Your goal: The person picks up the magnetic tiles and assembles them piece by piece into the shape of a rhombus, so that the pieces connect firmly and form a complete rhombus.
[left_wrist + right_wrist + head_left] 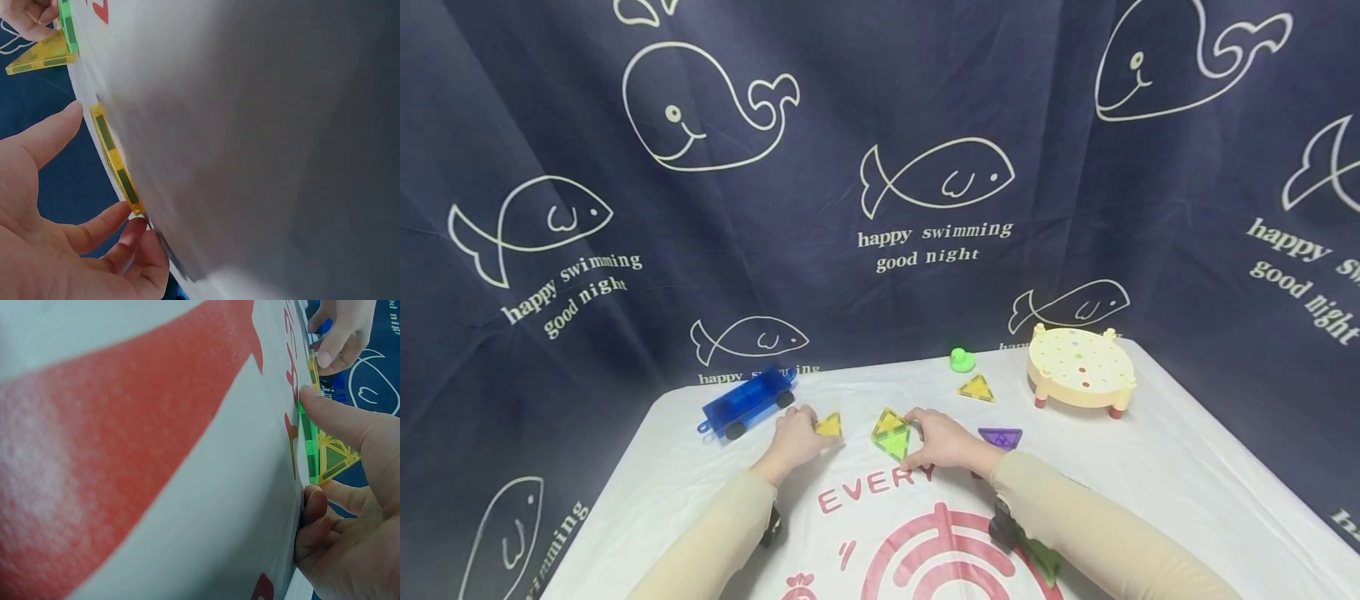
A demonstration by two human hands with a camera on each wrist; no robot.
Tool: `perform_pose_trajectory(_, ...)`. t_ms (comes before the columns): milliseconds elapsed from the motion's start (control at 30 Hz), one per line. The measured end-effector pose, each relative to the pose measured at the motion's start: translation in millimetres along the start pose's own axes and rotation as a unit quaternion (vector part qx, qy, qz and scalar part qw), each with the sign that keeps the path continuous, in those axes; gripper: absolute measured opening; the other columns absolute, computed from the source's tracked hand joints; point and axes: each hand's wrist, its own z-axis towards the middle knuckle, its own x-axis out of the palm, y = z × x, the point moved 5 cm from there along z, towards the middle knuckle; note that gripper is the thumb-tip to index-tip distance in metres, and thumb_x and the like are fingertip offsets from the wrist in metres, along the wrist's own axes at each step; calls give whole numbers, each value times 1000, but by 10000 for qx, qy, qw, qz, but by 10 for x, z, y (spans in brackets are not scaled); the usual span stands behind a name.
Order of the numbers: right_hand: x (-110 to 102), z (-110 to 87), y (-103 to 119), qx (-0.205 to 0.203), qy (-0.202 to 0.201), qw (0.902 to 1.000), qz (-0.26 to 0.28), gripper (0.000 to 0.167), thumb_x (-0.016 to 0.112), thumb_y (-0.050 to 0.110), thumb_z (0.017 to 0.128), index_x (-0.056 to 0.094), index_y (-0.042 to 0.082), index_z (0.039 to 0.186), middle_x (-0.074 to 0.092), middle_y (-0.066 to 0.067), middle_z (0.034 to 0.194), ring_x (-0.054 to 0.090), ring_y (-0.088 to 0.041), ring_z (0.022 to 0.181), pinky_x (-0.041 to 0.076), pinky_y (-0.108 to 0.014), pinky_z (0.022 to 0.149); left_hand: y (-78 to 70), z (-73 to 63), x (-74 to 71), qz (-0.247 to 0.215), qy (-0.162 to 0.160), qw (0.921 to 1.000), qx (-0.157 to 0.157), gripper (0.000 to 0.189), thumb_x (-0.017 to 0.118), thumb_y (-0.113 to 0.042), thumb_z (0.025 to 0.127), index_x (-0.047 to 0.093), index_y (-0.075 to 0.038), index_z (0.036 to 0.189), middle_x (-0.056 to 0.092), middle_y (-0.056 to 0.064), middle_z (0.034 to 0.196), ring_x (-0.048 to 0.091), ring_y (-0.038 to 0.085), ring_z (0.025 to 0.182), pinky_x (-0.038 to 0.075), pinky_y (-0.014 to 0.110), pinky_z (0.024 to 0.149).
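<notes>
My left hand (pixel 797 437) is at a yellow triangle tile (pixel 830 426) that lies on the table. In the left wrist view its fingertips touch one end of this tile (pixel 117 159), while the thumb stands a little off the other end. My right hand (pixel 943 440) grips a green triangle tile (pixel 892 443), thumb at one corner and fingers at another. Against the green tile's far edge sits a second yellow triangle tile (pixel 890 419). In the right wrist view this yellow tile (pixel 334 455) tilts up off the table behind the green tile (pixel 309 444).
A blue toy wagon (pixel 748 402) stands left of my left hand. Beyond my right hand are another yellow triangle (pixel 977 388), a green duck (pixel 961 360) and a round cream pegged stand (pixel 1081 367). A purple triangle (pixel 1000 437) lies by my right wrist; a green piece (pixel 1043 560) shows under the forearm.
</notes>
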Motion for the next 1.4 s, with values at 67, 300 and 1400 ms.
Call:
perform_pose_trajectory(67, 4, 5, -1, -31, -7, 10000, 10, 81, 94, 27, 72, 56, -2, 137, 57, -2, 90, 52, -17, 82, 49, -37, 77, 7, 27, 11, -31, 58, 9998, -179, 62, 90, -40, 73, 60, 4, 105, 54, 15, 97, 49, 35, 94, 47, 49, 86)
perform_pose_trajectory(300, 4, 14, 10, 34, -36, 10000, 48, 78, 94, 27, 72, 58, 0, 136, 59, -1, 91, 54, -17, 84, 51, -38, 80, 3, 53, 26, -89, 163, 9988, -444, 58, 91, -33, 70, 58, 3, 101, 53, 14, 94, 50, 35, 93, 47, 48, 86)
perform_pose_trajectory(1400, -17, 0, -36, -5, -680, 9976, 101, 62, 93, 24, 71, 66, -2, 120, 57, -3, 82, 50, -15, 75, 48, -33, 70, -138, -186, 125, -1624, 190, 9863, -236, 40, 87, -5, 67, 71, -1, 104, 64, 12, 92, 60, 24, 81, 54, 35, 69)
